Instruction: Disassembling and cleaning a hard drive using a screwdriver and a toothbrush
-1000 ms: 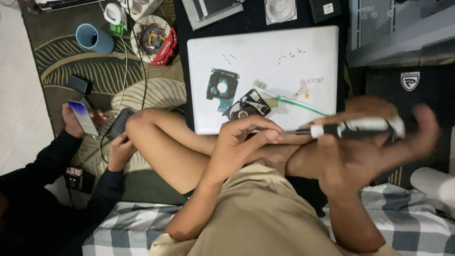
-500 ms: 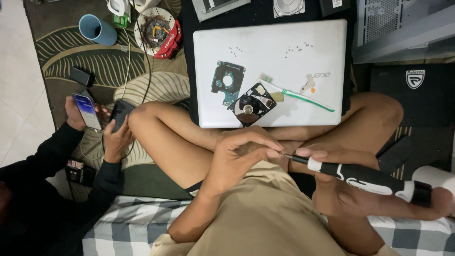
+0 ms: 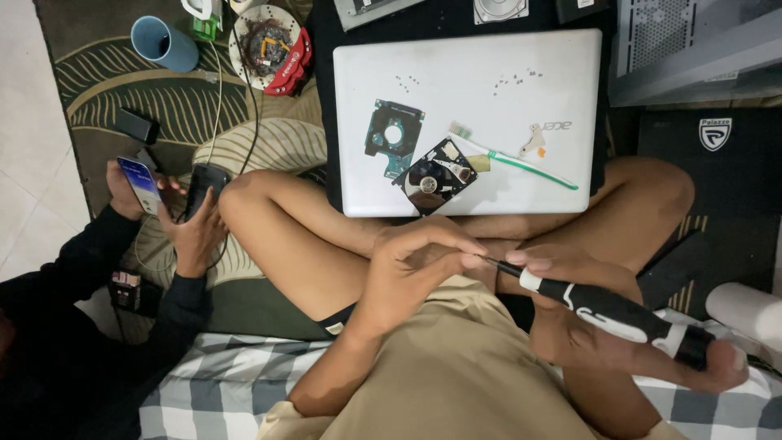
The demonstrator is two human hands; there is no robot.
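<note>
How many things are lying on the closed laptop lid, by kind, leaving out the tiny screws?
Opened hard drive: 1
Teal circuit board: 1
Green-handled toothbrush: 1
Small pale bracket piece: 1
Total: 4
All four rest on the white laptop.

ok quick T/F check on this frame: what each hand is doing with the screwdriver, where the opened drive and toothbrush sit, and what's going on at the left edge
1. The right hand grips a black and white screwdriver. True.
2. The left hand rests flat on the laptop. False: its fingertips pinch at the screwdriver's tip, over the lap.
3. The opened hard drive lies on the closed white laptop. True.
4. The green toothbrush stands in the blue cup. False: it lies on the laptop lid, right of the drive.
5. Another person at the left holds a phone. True.
</note>
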